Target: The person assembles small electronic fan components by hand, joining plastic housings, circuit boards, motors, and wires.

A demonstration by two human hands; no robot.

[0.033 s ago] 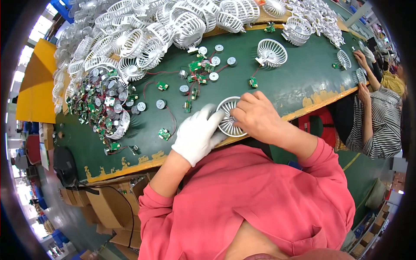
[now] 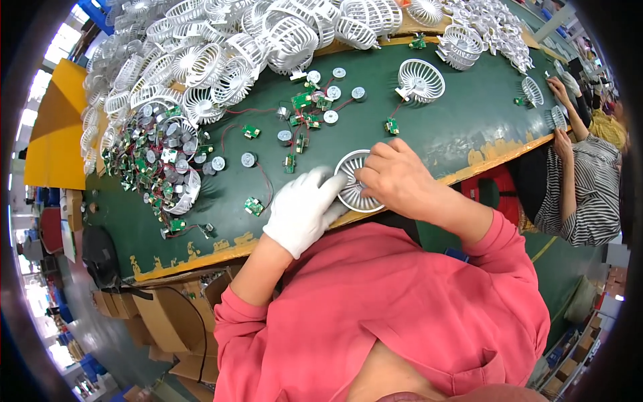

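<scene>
My left hand, in a white glove, grips the left rim of a round white slatted fan guard at the table's front edge. The guard's open side faces up. My bare right hand reaches in from the right, its fingers bunched together over the middle of the guard. What those fingertips hold, if anything, is hidden under them. Left of the glove lies a small motor, joined by a red wire to a green circuit board. Beyond my hands sits another fan guard, wired to a circuit board.
White fan guards are heaped along the far left. Before them lies a tangle of motors and circuit boards. Small white parts are piled at the far right. A co-worker in a striped top handles guards at the table's right.
</scene>
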